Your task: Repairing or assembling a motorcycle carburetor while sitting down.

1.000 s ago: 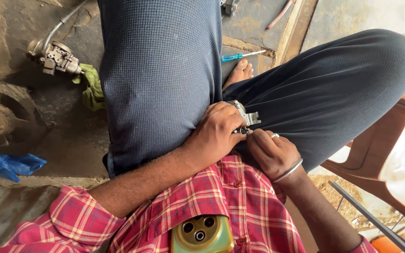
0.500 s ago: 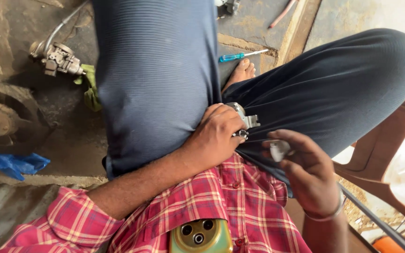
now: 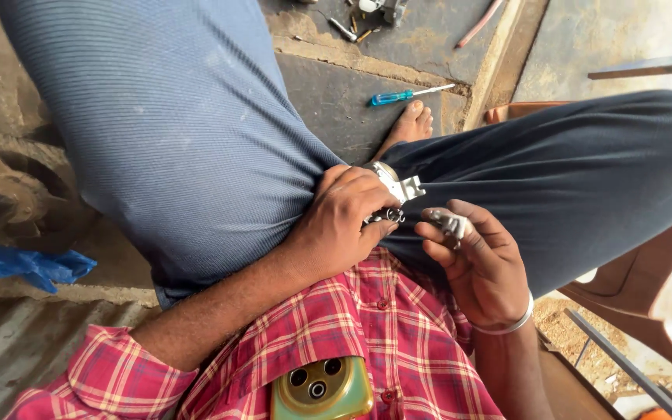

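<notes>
A seated person is seen from above, legs in dark blue ribbed trousers filling the upper half of the view, a red-and-white checked shirt (image 3: 367, 342) at the bottom edge. The left hand (image 3: 348, 218) is closed around a small silver cast-metal part (image 3: 398, 189), which is pressed against the lap where the two thighs meet; only its pale, angular end protrudes at 2 o'clock from the knuckles. The right hand (image 3: 480, 260), ringed at the wrist by a plain silver bangle (image 3: 507, 323), is held just beside it at 4 o'clock, palm up, with a smaller grey metal piece (image 3: 451, 223) pinched between thumb and fingertips. The two pieces are near each other but apart.

The ground is a rough, stained concrete floor (image 3: 336, 93), crossed by a cracked raised ledge. A blue-handled screwdriver (image 3: 407, 95) lies on it at 12 o'clock from the hands, just above a bare foot (image 3: 412, 124). More small tools and metal parts (image 3: 367, 15) are scattered at the top edge. A rusted round metal casting (image 3: 9, 198) is seen at 9 o'clock, with a crumpled blue plastic sheet (image 3: 21, 264) below it. A brown plastic chair (image 3: 639, 303) is occupied at 4 o'clock. A green-cased phone (image 3: 322, 389) is lodged in the shirt pocket at 6 o'clock.
</notes>
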